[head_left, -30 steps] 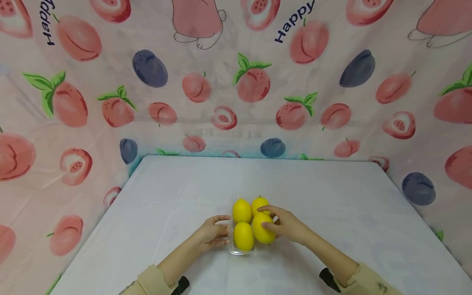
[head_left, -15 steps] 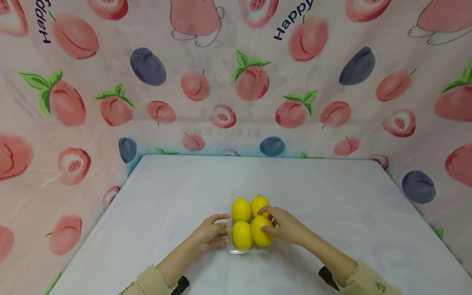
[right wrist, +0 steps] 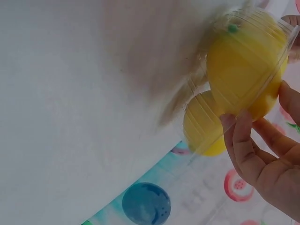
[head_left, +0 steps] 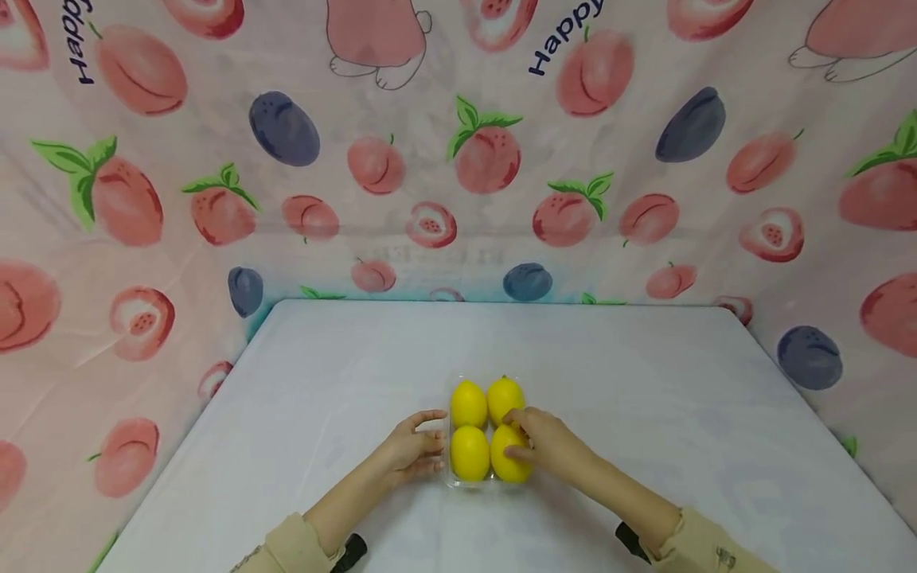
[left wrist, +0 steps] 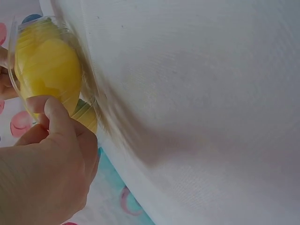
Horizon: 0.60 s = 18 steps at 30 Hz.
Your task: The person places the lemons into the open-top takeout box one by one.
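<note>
A clear plastic tray (head_left: 449,477) sits near the table's front edge with several yellow lemons in it. My left hand (head_left: 430,442) grips the tray's left wall, thumb above and fingers below. In the left wrist view, the thumb (left wrist: 54,112) presses the clear wall next to a lemon (left wrist: 47,70). My right hand (head_left: 517,434) curls round the near-right lemon (head_left: 512,469), which lies in the tray beside the near-left lemon (head_left: 470,452). In the right wrist view, its fingers (right wrist: 241,140) touch the tray wall (right wrist: 220,93) by a lemon (right wrist: 243,56).
The white table (head_left: 645,382) stretches away behind and to both sides of the tray. A fruit-print curtain (head_left: 458,159) closes off the back and both sides, meeting the table's edges.
My right hand has lowered the near-right lemon down into the tray beside the others. The left hand has kept its hold on the tray's left wall.
</note>
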Motion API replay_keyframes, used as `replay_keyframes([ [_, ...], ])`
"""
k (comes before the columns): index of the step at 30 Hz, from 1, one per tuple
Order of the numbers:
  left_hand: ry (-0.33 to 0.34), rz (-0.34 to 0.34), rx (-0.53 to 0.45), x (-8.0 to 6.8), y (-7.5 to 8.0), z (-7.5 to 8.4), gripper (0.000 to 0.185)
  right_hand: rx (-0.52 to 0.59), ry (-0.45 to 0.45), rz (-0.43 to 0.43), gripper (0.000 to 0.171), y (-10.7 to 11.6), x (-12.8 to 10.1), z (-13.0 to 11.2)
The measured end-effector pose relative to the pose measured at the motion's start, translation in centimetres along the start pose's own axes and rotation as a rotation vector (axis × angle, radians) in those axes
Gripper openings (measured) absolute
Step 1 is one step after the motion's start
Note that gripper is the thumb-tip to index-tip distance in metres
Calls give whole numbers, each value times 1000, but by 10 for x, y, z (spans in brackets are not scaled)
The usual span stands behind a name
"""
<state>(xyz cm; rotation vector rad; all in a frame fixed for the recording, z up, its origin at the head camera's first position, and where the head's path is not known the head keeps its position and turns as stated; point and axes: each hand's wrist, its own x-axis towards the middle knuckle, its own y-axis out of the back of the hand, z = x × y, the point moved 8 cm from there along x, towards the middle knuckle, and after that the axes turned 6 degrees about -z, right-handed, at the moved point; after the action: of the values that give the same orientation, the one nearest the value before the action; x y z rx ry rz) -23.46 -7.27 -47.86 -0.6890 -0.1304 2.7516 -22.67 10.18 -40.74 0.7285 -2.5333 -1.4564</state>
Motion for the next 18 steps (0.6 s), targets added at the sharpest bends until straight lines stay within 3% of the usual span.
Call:
replay_keyframes([
  [5, -10, -31, 3, 3, -1, 4, 55, -12, -12, 30, 39, 3, 2, 0],
  [12, -21, -33, 12, 5, -3, 7, 55, 88, -96, 57, 37, 8, 1, 11],
  [18, -17, -29, 22, 3, -4, 4, 55, 126, -75, 86, 29, 11, -1, 15],
])
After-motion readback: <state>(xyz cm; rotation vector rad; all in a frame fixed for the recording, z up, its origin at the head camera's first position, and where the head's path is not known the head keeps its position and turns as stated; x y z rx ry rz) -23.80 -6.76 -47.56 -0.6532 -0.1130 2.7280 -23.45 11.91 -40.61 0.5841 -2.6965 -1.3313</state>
